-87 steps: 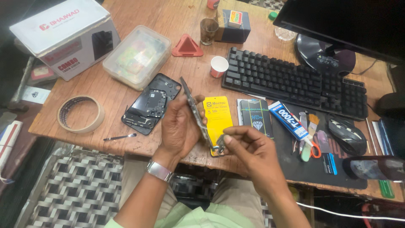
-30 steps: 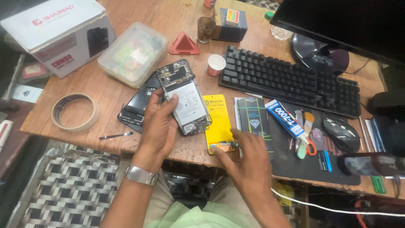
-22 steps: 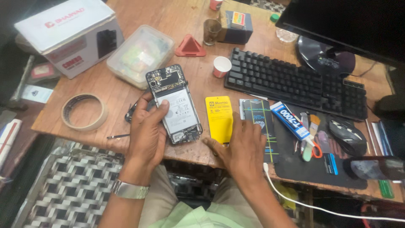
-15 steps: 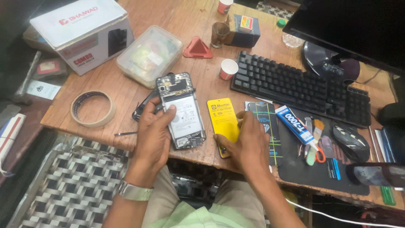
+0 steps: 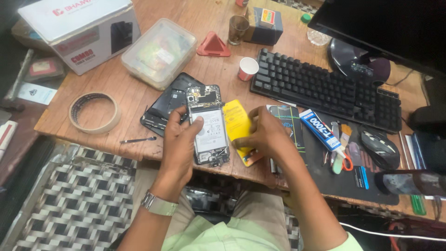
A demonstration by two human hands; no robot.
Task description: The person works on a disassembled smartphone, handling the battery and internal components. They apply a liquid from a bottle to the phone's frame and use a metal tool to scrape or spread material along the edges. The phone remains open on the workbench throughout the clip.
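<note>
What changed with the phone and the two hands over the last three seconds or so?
The left hand turned the opened phone from edge-on to lying flat, insides up, on the desk, and still holds it there. The right hand let go of the small part it was pinching and came down onto the yellow sheet. The dark back cover, tape roll and keyboard stayed put.

Held in the left hand (image 5: 179, 144), the opened black phone (image 5: 209, 125) shows a matt white battery and dull metal shields. Under the right hand (image 5: 267, 135) lies a glossy yellow plastic sheet (image 5: 234, 121). Beneath both, the brown wooden table (image 5: 139, 97) looks worn and grainy. Left of them sits a papery tape roll (image 5: 94, 113).
</note>
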